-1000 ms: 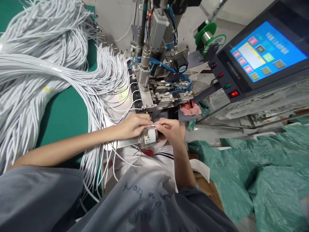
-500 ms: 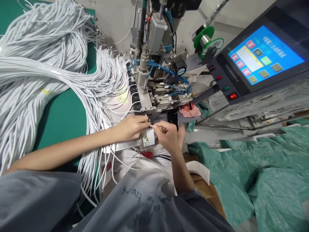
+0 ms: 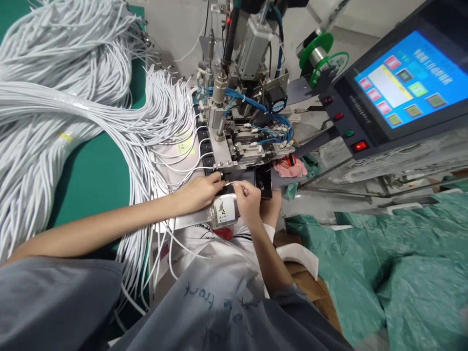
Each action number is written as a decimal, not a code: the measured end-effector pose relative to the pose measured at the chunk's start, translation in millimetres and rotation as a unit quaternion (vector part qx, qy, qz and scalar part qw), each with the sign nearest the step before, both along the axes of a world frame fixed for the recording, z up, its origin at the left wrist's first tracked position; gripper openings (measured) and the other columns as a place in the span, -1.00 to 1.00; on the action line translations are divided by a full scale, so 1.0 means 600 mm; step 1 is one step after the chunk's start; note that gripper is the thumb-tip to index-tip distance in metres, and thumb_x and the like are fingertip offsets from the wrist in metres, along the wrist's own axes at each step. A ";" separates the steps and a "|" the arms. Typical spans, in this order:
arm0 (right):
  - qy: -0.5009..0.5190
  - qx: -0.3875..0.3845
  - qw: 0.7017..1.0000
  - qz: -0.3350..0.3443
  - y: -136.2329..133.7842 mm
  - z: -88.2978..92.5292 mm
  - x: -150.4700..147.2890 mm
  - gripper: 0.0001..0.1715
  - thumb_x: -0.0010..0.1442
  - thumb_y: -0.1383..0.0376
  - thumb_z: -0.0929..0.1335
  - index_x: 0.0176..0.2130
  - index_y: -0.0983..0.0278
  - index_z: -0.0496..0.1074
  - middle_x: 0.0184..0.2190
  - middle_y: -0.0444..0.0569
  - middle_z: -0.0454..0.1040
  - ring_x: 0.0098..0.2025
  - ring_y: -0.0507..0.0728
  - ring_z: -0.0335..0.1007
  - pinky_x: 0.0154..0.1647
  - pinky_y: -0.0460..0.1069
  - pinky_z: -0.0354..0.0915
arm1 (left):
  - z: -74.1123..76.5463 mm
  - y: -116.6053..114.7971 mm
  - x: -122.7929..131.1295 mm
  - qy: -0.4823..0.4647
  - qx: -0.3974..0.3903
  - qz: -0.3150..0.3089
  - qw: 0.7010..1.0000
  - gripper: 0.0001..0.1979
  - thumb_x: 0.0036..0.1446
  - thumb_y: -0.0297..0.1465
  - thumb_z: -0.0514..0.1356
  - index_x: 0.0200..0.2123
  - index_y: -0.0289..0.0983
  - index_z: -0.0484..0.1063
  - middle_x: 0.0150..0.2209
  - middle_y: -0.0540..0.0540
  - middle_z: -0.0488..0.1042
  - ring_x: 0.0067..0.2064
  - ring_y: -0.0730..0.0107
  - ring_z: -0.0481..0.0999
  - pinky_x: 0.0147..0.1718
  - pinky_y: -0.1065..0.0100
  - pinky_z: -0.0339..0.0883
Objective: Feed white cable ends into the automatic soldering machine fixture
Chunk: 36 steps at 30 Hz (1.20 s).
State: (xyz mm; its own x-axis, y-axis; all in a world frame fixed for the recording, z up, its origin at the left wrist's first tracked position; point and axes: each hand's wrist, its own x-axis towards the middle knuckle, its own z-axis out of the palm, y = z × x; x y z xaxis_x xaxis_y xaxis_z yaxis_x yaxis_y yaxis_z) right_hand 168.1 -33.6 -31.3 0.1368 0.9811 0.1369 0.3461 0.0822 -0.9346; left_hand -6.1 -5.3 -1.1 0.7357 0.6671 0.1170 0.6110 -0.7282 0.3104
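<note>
A thin pale wire end (image 3: 230, 183) stretches across the small gap between my two hands. My right hand (image 3: 249, 201) is closed, thumb and fingertips pinching that wire end. Opposite it, my left hand (image 3: 203, 190) is closed too, fingertips at the front of the black clamp row (image 3: 209, 160); exactly what they pinch is hidden. Several white cables (image 3: 183, 168) curve into the clamps beside a soldering machine (image 3: 219, 117). Just below the fingers sits a clear container (image 3: 224, 209) with a white label.
Large bundles of white cable (image 3: 66, 58) cover the green tabletop (image 3: 95, 180) at left. On the right stand a control screen (image 3: 409, 78) and a solder wire spool (image 3: 321, 58). A black tray (image 3: 263, 181), a pink cloth (image 3: 290, 168) and green plastic sheeting (image 3: 365, 253) lie nearby.
My right hand has turned slightly and its fingers have closed in more, with the pale wire showing more clearly between the hands. My left hand has hardly moved. The view has shifted slightly.
</note>
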 end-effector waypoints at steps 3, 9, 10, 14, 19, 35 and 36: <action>0.061 -0.064 0.996 0.033 0.019 -0.024 0.020 -0.79 0.10 0.23 0.29 -0.36 0.30 0.46 -0.42 -0.05 0.45 -0.37 0.06 0.33 -0.33 -0.05 0.24 | 0.000 0.004 0.000 0.083 0.027 0.013 0.996 -0.70 0.19 -0.56 -0.07 -0.13 -0.41 0.40 -0.27 -0.19 0.35 -0.54 0.49 0.36 -0.55 0.40 0.24; 0.131 -0.134 0.980 0.068 0.042 -0.045 0.021 -0.78 -0.02 0.17 0.35 -0.44 0.30 0.39 -0.54 -0.12 0.39 -0.50 0.01 0.25 -0.45 -0.07 0.23 | 0.002 0.006 0.001 0.107 0.031 -0.011 0.994 -0.69 0.20 -0.56 -0.08 -0.08 -0.44 0.37 -0.27 -0.20 0.36 -0.51 0.45 0.40 -0.53 0.38 0.29; 0.132 -0.138 0.979 0.068 0.043 -0.045 0.019 -0.78 -0.02 0.16 0.35 -0.46 0.30 0.38 -0.57 -0.13 0.36 -0.52 0.00 0.24 -0.47 -0.08 0.22 | 0.002 0.006 0.001 0.103 0.027 -0.015 0.994 -0.67 0.19 -0.56 -0.07 -0.04 -0.44 0.35 -0.26 -0.20 0.36 -0.49 0.44 0.41 -0.52 0.38 0.29; 0.127 -0.147 0.978 0.078 0.045 -0.045 0.015 -0.77 0.00 0.15 0.33 -0.48 0.29 0.34 -0.62 -0.19 0.29 -0.56 -0.02 0.19 -0.50 -0.09 0.17 | 0.005 0.008 -0.001 0.095 0.020 -0.032 0.995 -0.56 0.15 -0.59 -0.04 0.12 -0.39 0.22 -0.22 -0.18 0.35 -0.46 0.44 0.43 -0.49 0.39 0.31; 0.129 -0.162 0.974 0.093 0.049 -0.044 0.016 -0.79 0.01 0.17 0.32 -0.48 0.28 0.32 -0.64 -0.21 0.26 -0.58 -0.03 0.16 -0.52 -0.10 0.12 | 0.002 0.011 -0.001 0.102 0.041 -0.040 0.993 -0.59 0.15 -0.57 -0.02 0.09 -0.38 0.26 -0.21 -0.18 0.32 -0.43 0.41 0.43 -0.48 0.37 0.31; 0.177 -0.193 0.962 0.076 0.057 -0.047 0.015 -0.73 -0.08 0.13 0.37 -0.45 0.28 0.35 -0.58 -0.16 0.33 -0.54 -0.01 0.24 -0.49 -0.09 0.20 | 0.007 0.011 0.003 0.125 0.041 -0.045 0.990 -0.60 0.14 -0.60 0.00 0.07 -0.42 0.26 -0.19 -0.23 0.32 -0.41 0.38 0.45 -0.47 0.34 0.34; 0.175 -0.202 0.960 0.085 0.058 -0.046 0.015 -0.73 -0.08 0.13 0.37 -0.46 0.28 0.34 -0.59 -0.16 0.32 -0.54 -0.01 0.23 -0.51 -0.09 0.19 | 0.005 0.011 0.002 0.122 0.043 -0.045 0.991 -0.61 0.14 -0.60 0.00 0.06 -0.42 0.27 -0.18 -0.23 0.32 -0.40 0.38 0.46 -0.47 0.35 0.33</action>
